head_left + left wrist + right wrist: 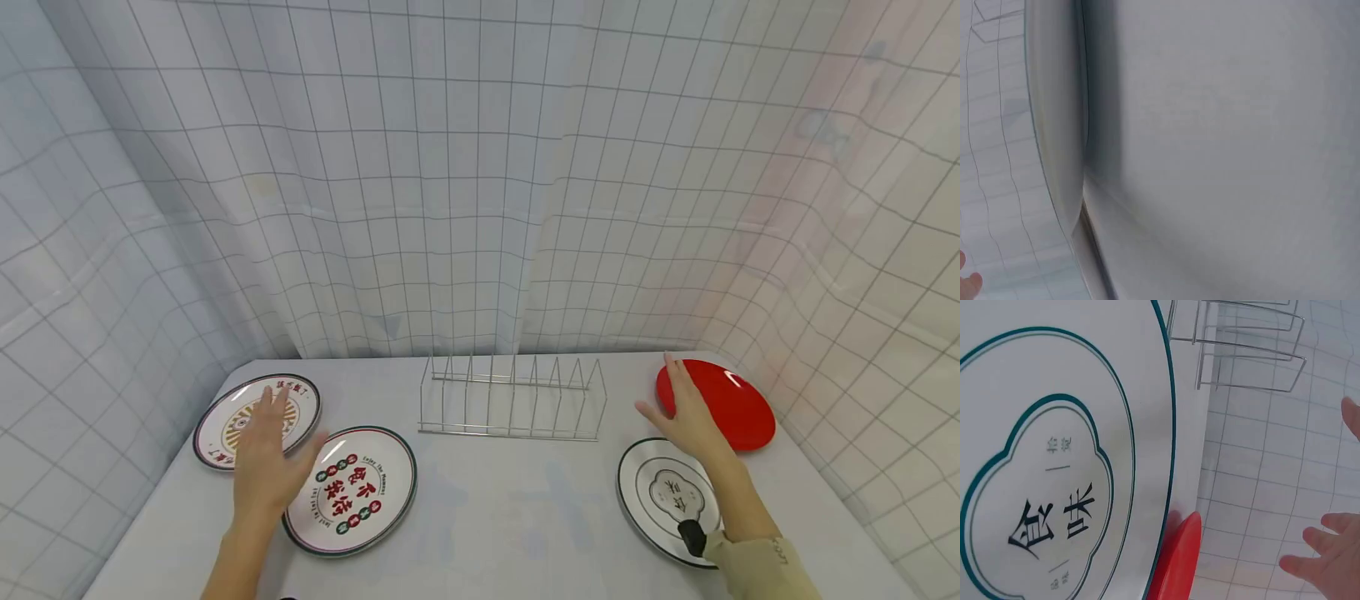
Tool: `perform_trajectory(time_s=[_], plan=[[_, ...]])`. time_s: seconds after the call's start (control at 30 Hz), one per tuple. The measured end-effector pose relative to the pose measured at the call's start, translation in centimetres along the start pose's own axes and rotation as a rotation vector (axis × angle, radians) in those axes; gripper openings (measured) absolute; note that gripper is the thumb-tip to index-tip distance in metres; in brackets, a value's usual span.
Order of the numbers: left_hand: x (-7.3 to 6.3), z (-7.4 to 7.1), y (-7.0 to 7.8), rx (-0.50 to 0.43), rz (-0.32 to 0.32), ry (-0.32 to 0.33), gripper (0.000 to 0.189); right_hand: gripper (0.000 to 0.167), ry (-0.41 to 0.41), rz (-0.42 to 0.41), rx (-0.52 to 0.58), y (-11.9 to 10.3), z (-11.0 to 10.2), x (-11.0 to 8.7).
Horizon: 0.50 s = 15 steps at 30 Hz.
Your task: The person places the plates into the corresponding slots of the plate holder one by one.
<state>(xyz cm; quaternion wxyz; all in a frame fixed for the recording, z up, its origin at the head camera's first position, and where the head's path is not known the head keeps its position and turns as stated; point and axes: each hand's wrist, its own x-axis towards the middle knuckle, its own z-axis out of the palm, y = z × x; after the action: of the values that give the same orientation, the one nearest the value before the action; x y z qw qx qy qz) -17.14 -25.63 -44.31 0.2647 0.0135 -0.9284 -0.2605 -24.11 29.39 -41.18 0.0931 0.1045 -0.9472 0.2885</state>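
My left hand (266, 471) hovers with its fingers spread, holding nothing. It overlaps a white plate with a yellow ringed design (221, 421) at the back left and the edge of a white plate with red characters (390, 467) in front of it. On the other side, my right hand (686, 417) is also spread and holds nothing. Behind its fingers lies a red oval plate (731, 404). Below its wrist sits a dark-rimmed white plate (652, 500), whose clover-shaped emblem fills much of the right wrist view. Only fingertips (969, 284) of the left hand show in the left wrist view.
A wire dish rack (491, 432) with upright dividers stands at the back middle of the white table (495, 517), between the two pairs of plates. White grid-patterned curtains (480, 208) hang behind the table and along both sides.
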Motion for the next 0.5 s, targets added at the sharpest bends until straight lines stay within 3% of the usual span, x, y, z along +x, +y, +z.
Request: perform_trajectory(time_s=[0.2, 0.4, 0.5], plan=[[-0.1, -1.3, -2.1, -0.377, -0.268, 0.219, 0.082, 0.087, 0.021, 0.027, 0.354, 0.5, 0.5, 0.6], [-0.7, -2.5, -4.3, -0.727, -0.525, 0.337, 0.083, 0.082, -0.067, 0.034, 0.634, 0.9, 1.2, 1.3], [-1.0, -2.8, -5.9, -0.818, -0.596, 0.400, 0.083, 0.082, -0.120, 0.031, 0.721, 1.1, 1.7, 1.7]])
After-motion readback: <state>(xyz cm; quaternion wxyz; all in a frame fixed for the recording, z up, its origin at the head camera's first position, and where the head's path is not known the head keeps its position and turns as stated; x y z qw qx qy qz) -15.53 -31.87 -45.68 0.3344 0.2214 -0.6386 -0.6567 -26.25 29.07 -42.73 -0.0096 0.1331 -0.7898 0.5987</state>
